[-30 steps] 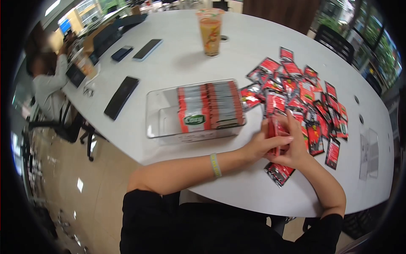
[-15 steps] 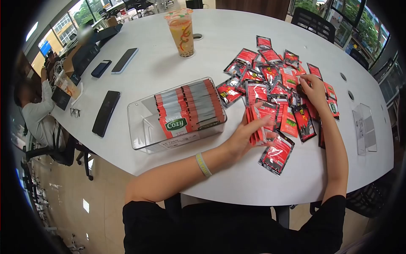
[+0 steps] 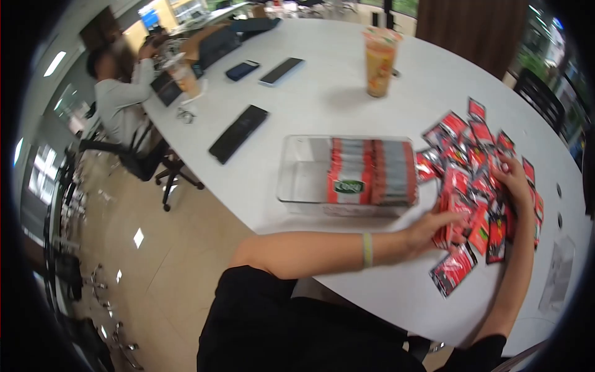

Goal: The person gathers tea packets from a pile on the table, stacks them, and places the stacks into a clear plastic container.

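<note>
A small stack of red sachets [image 3: 444, 230] is held upright in my left hand [image 3: 424, 238], with the thumb across its near side. My right hand [image 3: 515, 181] is bent over the right part of a loose pile of red and black sachets [image 3: 457, 127]. Its fingertips close on a sachet there, though blur and overlap hide most of it. Left of the pile stands a clear plastic box [image 3: 304, 199], its right part packed with a row of red and silver sachets [image 3: 372, 170] labelled "Cozy". One sachet [image 3: 453, 269] lies just below my left hand.
A sealed drink cup [image 3: 379, 65] stands behind the box. Toward the left lie a black phone [image 3: 239, 134], another phone [image 3: 282, 72], a dark small case [image 3: 242, 70] and glasses [image 3: 185, 115]. A clear stand [image 3: 559, 273] is at right. A person [image 3: 124, 99] sits across the left edge.
The view has swung left, so the table's things appear further right. My left hand still holds its stack, and my right hand stays at the pile.
</note>
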Action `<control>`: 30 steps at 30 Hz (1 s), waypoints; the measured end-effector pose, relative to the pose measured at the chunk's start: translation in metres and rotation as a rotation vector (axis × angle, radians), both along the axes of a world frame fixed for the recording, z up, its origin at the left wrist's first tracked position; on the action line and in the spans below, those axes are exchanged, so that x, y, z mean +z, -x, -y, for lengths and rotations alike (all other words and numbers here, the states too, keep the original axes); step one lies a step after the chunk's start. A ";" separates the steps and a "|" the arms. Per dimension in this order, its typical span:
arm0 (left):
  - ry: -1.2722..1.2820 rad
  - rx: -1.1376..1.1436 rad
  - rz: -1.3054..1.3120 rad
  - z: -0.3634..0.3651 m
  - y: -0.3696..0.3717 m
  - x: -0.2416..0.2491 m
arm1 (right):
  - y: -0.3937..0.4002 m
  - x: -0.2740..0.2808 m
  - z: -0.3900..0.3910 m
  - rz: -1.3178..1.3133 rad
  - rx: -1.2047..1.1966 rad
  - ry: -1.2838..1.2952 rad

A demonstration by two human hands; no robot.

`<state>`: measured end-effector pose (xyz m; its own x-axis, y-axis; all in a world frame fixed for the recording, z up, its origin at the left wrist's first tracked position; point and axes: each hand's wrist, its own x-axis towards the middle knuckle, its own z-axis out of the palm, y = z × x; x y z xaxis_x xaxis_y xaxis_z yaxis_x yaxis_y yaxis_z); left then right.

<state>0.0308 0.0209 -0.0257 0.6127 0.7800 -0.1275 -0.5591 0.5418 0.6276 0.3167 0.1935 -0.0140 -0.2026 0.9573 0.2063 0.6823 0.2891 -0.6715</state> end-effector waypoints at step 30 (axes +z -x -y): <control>-0.088 -0.083 0.060 -0.002 -0.002 0.000 | 0.082 0.018 0.102 -0.021 0.341 -0.497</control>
<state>0.0326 0.0233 -0.0261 0.6802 0.7327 -0.0224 -0.5523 0.5324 0.6415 0.2342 0.0913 0.0035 -0.4725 0.6265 0.6198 0.4838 0.7723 -0.4118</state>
